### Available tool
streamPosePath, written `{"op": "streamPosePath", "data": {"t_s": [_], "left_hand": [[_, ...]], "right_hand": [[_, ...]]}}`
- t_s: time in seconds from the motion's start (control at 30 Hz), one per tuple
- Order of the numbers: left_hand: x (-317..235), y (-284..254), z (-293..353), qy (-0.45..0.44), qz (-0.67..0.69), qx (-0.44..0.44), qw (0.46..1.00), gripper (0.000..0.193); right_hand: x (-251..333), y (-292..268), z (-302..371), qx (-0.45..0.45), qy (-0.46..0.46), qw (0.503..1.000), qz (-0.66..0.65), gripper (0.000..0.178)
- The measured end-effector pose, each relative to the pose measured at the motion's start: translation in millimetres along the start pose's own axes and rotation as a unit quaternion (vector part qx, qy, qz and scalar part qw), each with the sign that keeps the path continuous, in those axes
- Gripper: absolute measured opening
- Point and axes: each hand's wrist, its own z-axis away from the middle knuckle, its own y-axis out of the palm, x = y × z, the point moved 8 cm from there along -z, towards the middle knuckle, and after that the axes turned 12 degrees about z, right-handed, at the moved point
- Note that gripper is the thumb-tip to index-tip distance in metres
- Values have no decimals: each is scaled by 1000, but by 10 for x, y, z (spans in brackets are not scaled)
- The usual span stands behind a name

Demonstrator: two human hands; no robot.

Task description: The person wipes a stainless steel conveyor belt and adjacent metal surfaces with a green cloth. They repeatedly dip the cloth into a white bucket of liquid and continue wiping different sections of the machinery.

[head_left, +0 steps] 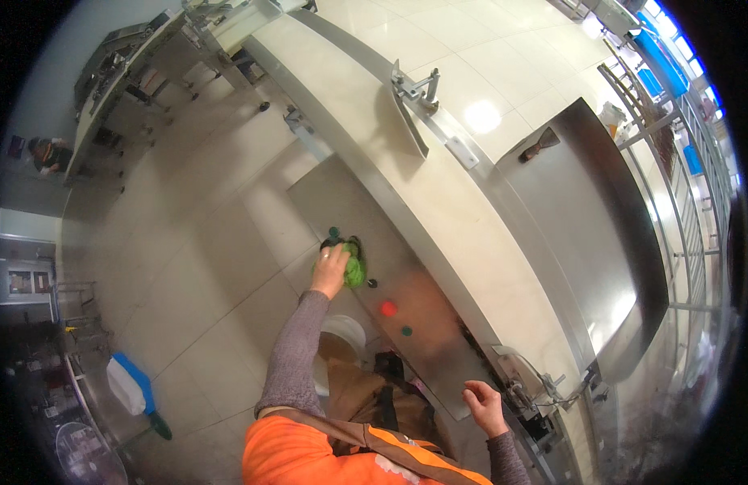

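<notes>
The left hand [331,271] is curled around a green bundle [355,268] at the metal sheet's [332,190] left edge, hiding part of it. The sleeve partly covers a white bucket [345,328]. Beyond lie a red disc [388,308] and green disc [406,331]. The right hand [485,406] is half-bent; whether it pinches anything, I cannot tell.

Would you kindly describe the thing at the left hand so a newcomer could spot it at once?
Beside the long cream conveyor runs a grey metal plate. At its left edge, by the person's left hand, is a bright green, rumpled bundle, far bigger than the small, round red piece and dark-green ones nearby.
</notes>
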Motion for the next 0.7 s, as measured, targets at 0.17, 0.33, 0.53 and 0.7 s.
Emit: {"op": "streamPosePath", "data": {"t_s": [0.17, 0.33, 0.53, 0.7], "left_hand": [[1696, -67, 1141, -534, 175, -164, 810, 33], [1636, -750, 605, -398, 358, -377, 756, 26], [1044, -700, -997, -176, 182, -138, 957, 57], [527, -19, -1206, -140, 26, 60, 988, 43]], "right_hand": [[153, -66, -54, -1, -30, 999, 15, 23], [49, -24, -101, 6, -5, 1000, 30, 24], [426, 5, -293, 12, -34, 998, 45, 24], [380, -26, -345, 16, 3, 1000, 22, 24]]}}
